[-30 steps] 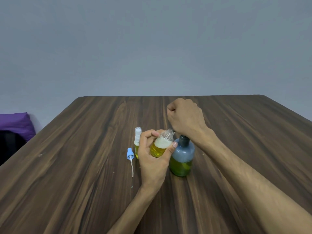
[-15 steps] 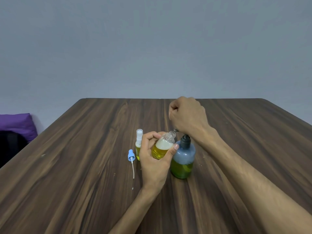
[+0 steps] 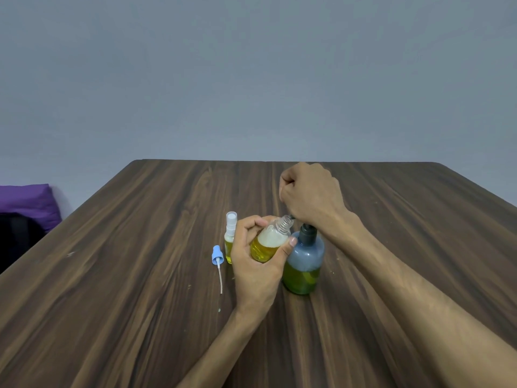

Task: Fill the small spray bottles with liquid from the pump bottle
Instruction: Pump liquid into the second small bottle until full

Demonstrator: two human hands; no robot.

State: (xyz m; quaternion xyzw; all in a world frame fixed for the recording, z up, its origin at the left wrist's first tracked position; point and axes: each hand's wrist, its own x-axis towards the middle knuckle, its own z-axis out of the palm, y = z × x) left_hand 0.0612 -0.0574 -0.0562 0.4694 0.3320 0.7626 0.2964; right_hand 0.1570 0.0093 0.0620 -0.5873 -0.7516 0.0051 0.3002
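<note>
The left hand [image 3: 258, 264] grips a small open bottle [image 3: 269, 245], fingers and thumb curled round it. The bottle is tilted, with its neck pointing to 1 o'clock. It has yellow liquid at the bottom and white foam on top.

The right hand [image 3: 310, 198] is curled into a fist over the top of the pump bottle [image 3: 303, 261]. I cannot tell just how it grips the pump head, which is hidden under it. The dark spout tip touches the small bottle's neck. The pump bottle stands upright on the tabletop [image 3: 126, 303], just at 3 o'clock from the left hand, with green liquid in its lower part.

Another small bottle [image 3: 230, 239] with a white sprayer top stands at 9 o'clock from the left hand. A blue sprayer cap [image 3: 217, 256] with a thin white tube lies on the tabletop beside it, at its 8 o'clock.

A purple cushion [image 3: 28, 203] sits far off at 9 o'clock, past the tabletop's edge.
</note>
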